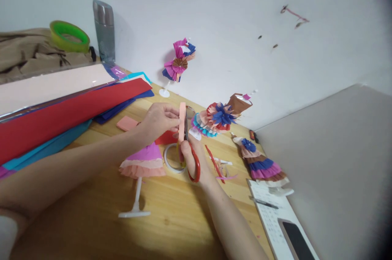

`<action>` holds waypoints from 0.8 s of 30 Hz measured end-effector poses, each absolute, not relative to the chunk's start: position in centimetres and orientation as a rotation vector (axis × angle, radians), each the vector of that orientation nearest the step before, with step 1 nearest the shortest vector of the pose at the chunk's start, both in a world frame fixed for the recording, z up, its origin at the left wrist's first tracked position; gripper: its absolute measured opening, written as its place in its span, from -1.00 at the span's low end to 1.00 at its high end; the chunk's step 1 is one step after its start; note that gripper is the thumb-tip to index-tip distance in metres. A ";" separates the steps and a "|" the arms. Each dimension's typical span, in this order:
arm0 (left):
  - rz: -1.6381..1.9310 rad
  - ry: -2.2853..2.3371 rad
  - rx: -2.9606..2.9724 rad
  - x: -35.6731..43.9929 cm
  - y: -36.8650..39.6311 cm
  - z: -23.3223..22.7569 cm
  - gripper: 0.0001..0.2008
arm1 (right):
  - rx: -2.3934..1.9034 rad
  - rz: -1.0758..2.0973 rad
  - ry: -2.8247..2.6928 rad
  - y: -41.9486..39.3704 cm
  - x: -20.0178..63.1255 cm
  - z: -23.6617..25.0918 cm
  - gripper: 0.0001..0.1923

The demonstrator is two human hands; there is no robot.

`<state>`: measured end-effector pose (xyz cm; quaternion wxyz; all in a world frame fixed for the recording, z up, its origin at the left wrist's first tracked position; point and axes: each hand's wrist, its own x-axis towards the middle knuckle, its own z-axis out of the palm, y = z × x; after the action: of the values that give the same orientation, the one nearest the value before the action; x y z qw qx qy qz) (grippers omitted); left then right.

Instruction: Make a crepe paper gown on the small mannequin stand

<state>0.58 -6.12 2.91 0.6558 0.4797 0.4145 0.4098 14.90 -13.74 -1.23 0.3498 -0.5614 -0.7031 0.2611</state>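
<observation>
Here the left hand (159, 120) pinches a narrow strip of pink paper (182, 122) between thumb and fingertips, holding it upright above the middle of the wooden desk (171, 219). The right hand (191, 158) has its grip clenched through the red handles of a pair of scissors (193, 162), whose blades point up alongside the strip and meet its edge; whether the blades are parted or closed on the paper is too small to tell. Just under the hands lies a white roll of tape (171, 160), and beside it stands a small doll stand wearing a purple and peach paper skirt (142, 164), its white foot (134, 213) resting nearer the desk's front edge. A small pink paper square (127, 123) lies flat near the left hand. Along the desk's left edge is a stack of large paper sheets (61, 117), red on top of blue and teal, with a pale pink sheet behind them. At the far left corner stand a grey metal flask (104, 31) and a green tape roll (70, 36) set on brown cloth. Against the wall at the far edge stands a paper-fan figure (179, 61) in pink and blue, and toward the right edge are two more ruffled paper dresses (214, 119), one lying down (260, 166). At the front right corner a phone (298, 241) and a pen (263, 202) rest on a printed sheet (272, 219).
</observation>
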 end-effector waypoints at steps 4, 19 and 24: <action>0.928 0.951 1.115 0.9 -6.4 2.8 -0.81 | -1.451 0.670 -1.807 -13.7 14.9 -1.2 -0.50; 0.909 0.962 1.087 0.9 -6.7 3.1 -0.81 | -1.485 0.623 -1.790 -13.7 14.9 -1.2 -0.54; 0.904 0.948 1.100 0.9 -6.7 2.7 -0.82 | -1.474 0.626 -1.771 -13.5 14.9 -1.7 -0.52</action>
<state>0.87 -6.69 2.74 0.6561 0.4853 0.4183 0.3988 14.91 -13.47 -1.70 0.3682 -0.5741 -0.6895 0.2436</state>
